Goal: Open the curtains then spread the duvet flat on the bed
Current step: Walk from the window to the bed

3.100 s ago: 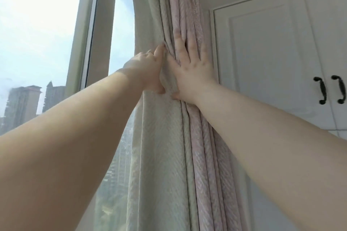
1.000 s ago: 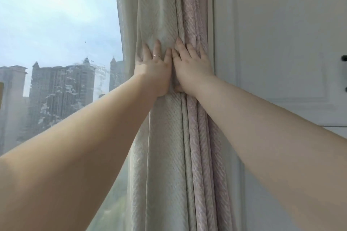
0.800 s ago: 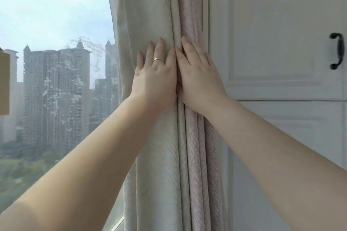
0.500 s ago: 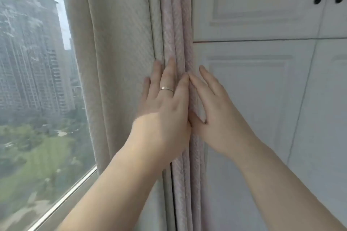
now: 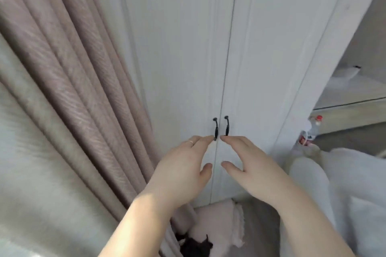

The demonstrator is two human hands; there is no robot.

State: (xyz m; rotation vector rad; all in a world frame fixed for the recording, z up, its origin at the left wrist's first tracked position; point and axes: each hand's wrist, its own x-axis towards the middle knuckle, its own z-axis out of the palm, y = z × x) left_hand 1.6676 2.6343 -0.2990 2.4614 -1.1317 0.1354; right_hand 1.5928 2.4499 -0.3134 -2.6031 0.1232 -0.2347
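Both hands hover empty with relaxed fingers: left hand (image 5: 183, 170), right hand (image 5: 253, 170). Gathered curtains (image 5: 69, 81) hang at left; the white duvet (image 5: 342, 198) lies bunched lower right, nearer the right hand.

Soft daylight fills the frame, even and fairly bright, with no hard glare. It seems to come from the left: a sunlit patch lies on the left forearm (image 5: 146, 210) at lower centre, and the curtain (image 5: 69, 81) folds carry gentle shading. The white wardrobe doors (image 5: 188, 48) look flat and pale. Motion blur smears the curtain at the left edge. Wide-angle distortion bends the door lines outward towards the upper corners.
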